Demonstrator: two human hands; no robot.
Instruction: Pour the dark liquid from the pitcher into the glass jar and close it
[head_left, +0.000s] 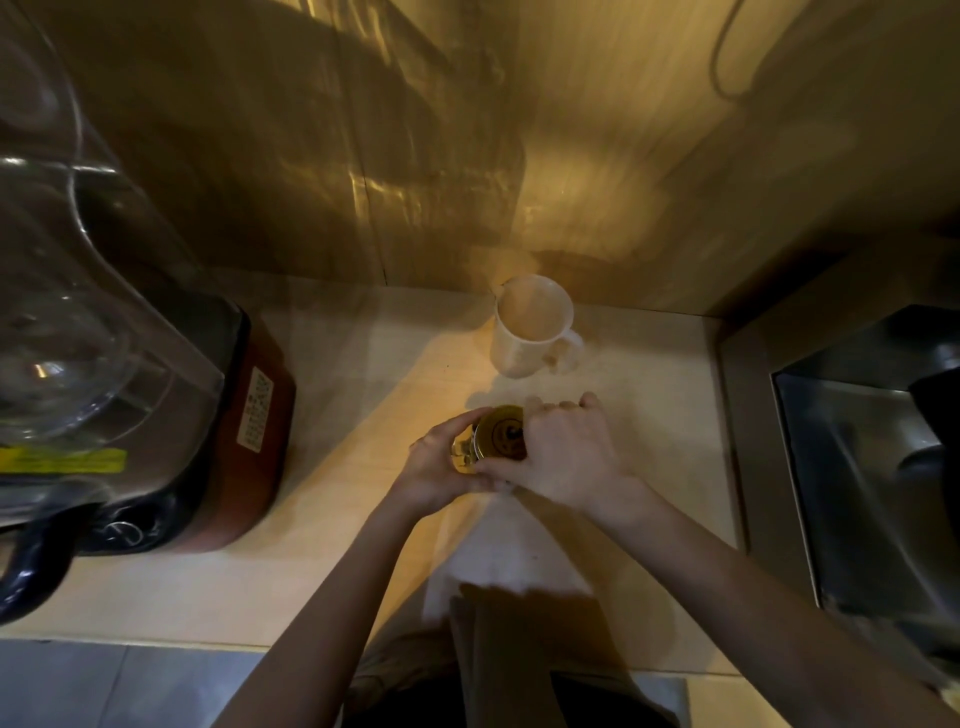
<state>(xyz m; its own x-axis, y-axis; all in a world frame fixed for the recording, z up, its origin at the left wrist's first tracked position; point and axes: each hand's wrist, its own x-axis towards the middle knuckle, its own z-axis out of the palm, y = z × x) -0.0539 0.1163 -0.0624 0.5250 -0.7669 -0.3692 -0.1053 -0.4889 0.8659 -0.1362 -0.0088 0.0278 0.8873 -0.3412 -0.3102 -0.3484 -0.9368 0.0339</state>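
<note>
A small glass jar (463, 456) stands on the pale counter (363, 395), seen from above. Its gold lid (501, 432) with a dark mark sits on top. My left hand (441, 467) wraps the jar's left side. My right hand (563, 452) grips the lid from the right, fingers curled over its far edge. The jar's contents are hidden by the lid and both hands. Behind the jar stands a white plastic pitcher (530, 327) with a handle on its right; it looks empty inside.
A large blender with a clear jug (67, 291) and red-brown base (249, 441) fills the left side. A steel sink (872, 467) lies to the right. A wood-look wall (467, 156) rises behind the pitcher. The counter's front edge runs near my body.
</note>
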